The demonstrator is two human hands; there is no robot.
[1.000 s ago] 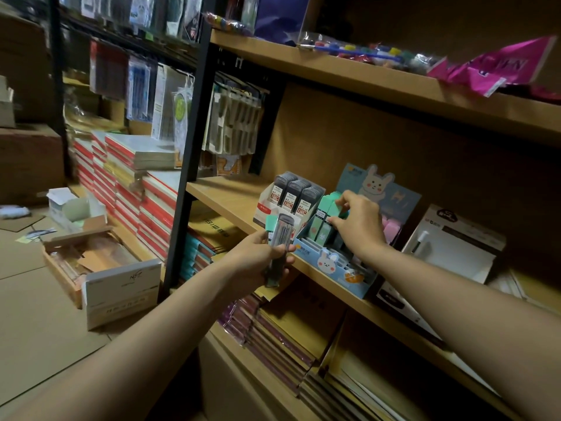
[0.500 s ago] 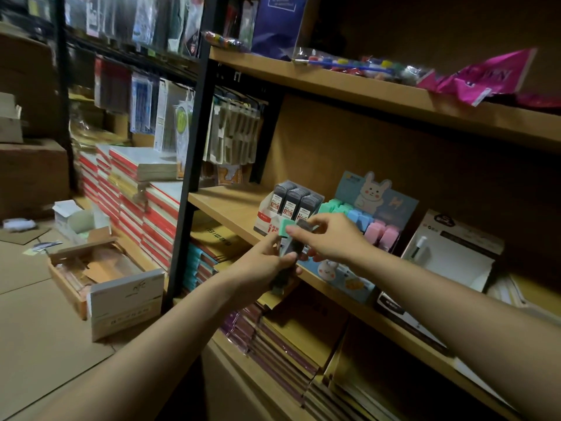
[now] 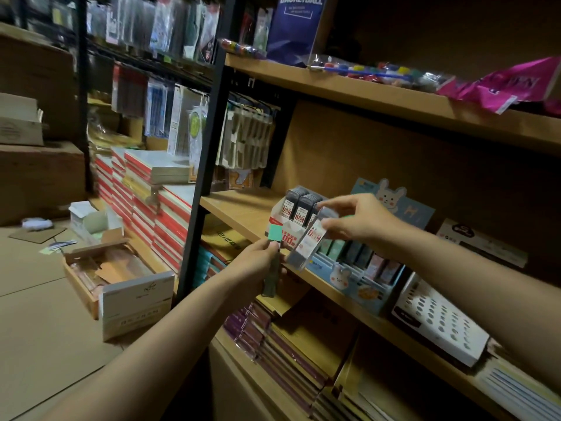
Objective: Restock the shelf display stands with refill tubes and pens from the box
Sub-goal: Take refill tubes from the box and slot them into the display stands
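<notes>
room: dim stockroom, wooden shelf [image 3: 243,212] on a black metal frame, cardboard-covered floor at left.
left hand [image 3: 258,262]: nearest, in front of the shelf edge, its grip curled around a dark tube [image 3: 271,281] with a green cap [image 3: 274,234], the tube hanging below the fist.
right hand [image 3: 355,221]: just above and right of the left, thumb and fingertips pinching a clear refill tube [image 3: 308,241] with a red-and-white label; the tube is tilted, lower end near the left hand's knuckles.
bunny stand [image 3: 364,287]: light blue display on the shelf just beyond the hands, with green, dark and pink tubes upright in its slots; a rabbit card rises behind.
refill stand [image 3: 283,226]: white and red, left of the bunny stand, dark labelled tubes upright in its back row.
white tray [image 3: 440,323]: right of the bunny stand, its face full of round holes.
box [image 3: 121,287]: open on the floor at left, well apart from the hands.
notebooks [image 3: 145,183]: red-edged stacks beyond the box.
upper shelf [image 3: 394,95]: paint pots and a pink packet.
</notes>
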